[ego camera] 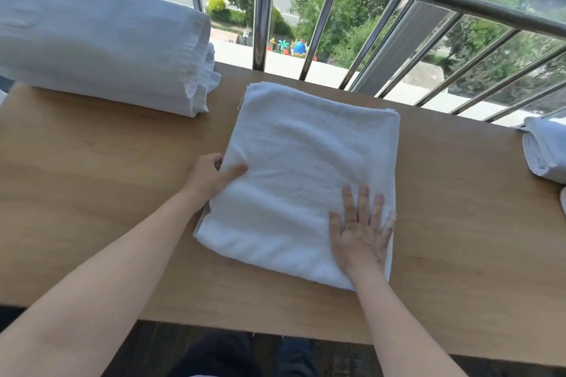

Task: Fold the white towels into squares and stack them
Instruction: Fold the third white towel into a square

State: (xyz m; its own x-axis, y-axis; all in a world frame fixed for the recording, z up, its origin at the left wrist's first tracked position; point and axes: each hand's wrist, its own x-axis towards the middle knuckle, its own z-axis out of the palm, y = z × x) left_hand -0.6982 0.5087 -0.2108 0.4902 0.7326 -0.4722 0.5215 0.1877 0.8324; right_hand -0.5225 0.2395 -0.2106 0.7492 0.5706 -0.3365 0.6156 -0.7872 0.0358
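A white towel (300, 168), folded into a thick near-square, lies in the middle of the wooden table (92, 193). My left hand (211, 176) grips its left edge, thumb on top and fingers tucked under the layers. My right hand (361, 229) lies flat on the towel's near right corner, fingers spread and straight. A big bundle of white towels (101, 46) sits at the far left of the table. More white cloth (545, 150) lies at the right edge, partly cut off by the frame.
A metal railing (337, 9) with a window runs along the table's far edge. Bare wood shows left and right of the folded towel. The table's near edge (245, 327) is just above my legs.
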